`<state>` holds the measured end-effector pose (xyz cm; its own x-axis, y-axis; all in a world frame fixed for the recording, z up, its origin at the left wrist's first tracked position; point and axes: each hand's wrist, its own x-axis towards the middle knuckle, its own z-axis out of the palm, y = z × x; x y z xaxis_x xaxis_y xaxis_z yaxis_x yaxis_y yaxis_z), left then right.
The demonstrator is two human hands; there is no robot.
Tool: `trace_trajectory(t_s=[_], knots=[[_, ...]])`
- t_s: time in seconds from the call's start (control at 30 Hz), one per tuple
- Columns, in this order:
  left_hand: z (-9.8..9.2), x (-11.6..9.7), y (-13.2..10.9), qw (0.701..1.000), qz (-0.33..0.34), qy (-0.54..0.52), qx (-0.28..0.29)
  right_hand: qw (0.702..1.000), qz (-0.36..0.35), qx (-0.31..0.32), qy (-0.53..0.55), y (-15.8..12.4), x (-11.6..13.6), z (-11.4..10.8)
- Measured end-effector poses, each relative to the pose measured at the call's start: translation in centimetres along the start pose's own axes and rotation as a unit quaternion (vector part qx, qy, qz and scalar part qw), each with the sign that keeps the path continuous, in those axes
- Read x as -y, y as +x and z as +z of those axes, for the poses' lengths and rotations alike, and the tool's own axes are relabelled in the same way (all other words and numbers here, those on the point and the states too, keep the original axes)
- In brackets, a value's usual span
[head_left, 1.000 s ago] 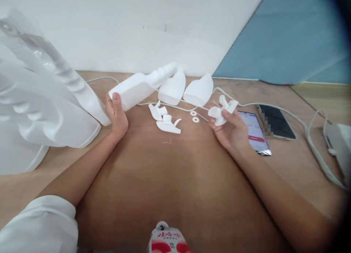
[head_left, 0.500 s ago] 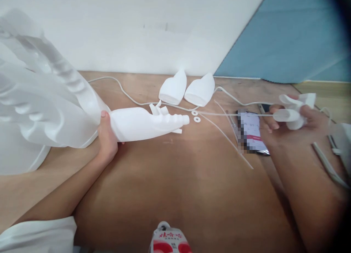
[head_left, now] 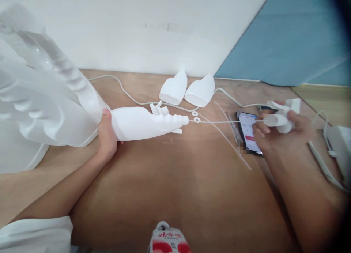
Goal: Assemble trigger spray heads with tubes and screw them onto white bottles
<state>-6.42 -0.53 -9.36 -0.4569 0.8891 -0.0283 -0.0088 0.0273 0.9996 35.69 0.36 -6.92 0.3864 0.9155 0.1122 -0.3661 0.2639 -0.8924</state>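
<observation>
My left hand [head_left: 107,135] is wrapped round the base of a white plastic bottle [head_left: 137,123], which lies on its side with its neck to the right. In my right hand [head_left: 290,128] is a white trigger sprayer [head_left: 276,118], its long thin tube [head_left: 222,121] stretching left. The tube's tip is at the bottle's mouth; whether it is inside I cannot tell. White trigger parts [head_left: 159,109] lie just behind the bottle. Two small white washers [head_left: 194,113] rest near the mouth.
Two white spray-head covers [head_left: 173,89] stand by the wall. Large white bottles [head_left: 55,99] crowd the left. A phone [head_left: 250,130], a loose tube [head_left: 233,147] and a cable [head_left: 126,95] lie on the table [head_left: 175,180]. A red and white pack [head_left: 170,241] is at the front.
My right hand has moved left with the trigger sprayer, bringing the tube's tip to the bottle's mouth. My left hand and the bottle have stayed nearly still.
</observation>
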Motion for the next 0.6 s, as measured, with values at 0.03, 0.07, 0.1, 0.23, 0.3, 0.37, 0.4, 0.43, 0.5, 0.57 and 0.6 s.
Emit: trace_trajectory(t_s=[0.03,0.07,0.1,0.23,0.3,0.37,0.4,0.43,0.5,0.57,0.6], knots=[[0.0,0.0,0.0,1.000,0.003,-0.002,0.000,1.000,0.009,0.009,-0.008,-0.2,-0.1,0.3],[0.0,0.0,0.0,1.000,0.005,-0.003,-0.001,1.000,0.016,0.015,-0.017,-0.3,-0.1,0.6],[0.0,0.0,0.0,1.000,0.006,-0.004,0.000,0.999,0.020,0.019,-0.025,-0.5,-0.3,1.0],[0.1,0.0,-0.1,1.000,0.018,0.002,0.011,0.998,0.030,0.051,-0.031,-1.7,-1.2,3.3],[0.2,-0.1,-0.2,1.000,0.023,0.001,0.016,0.995,0.060,0.074,-0.022,-2.9,-1.9,4.8],[0.3,-0.1,-0.5,1.000,0.020,-0.003,0.020,0.990,0.089,0.106,-0.016,-4.6,-2.7,6.5],[0.4,-0.1,-0.7,1.000,0.016,-0.005,0.024,0.987,0.098,0.124,-0.021,-5.5,-3.2,7.3],[0.4,-0.1,-0.9,0.999,0.011,-0.005,0.029,0.983,0.107,0.145,-0.025,-6.5,-3.6,8.0],[0.5,0.0,-1.5,0.999,0.001,0.001,0.048,0.977,0.103,0.182,-0.028,-8.1,-4.4,9.1],[0.6,0.1,-2.2,0.998,-0.009,0.009,0.068,0.975,0.084,0.203,-0.040,-9.1,-4.8,9.5],[0.6,0.2,-2.6,0.997,-0.016,0.010,0.077,0.974,0.079,0.209,-0.047,-9.3,-4.8,9.5]])
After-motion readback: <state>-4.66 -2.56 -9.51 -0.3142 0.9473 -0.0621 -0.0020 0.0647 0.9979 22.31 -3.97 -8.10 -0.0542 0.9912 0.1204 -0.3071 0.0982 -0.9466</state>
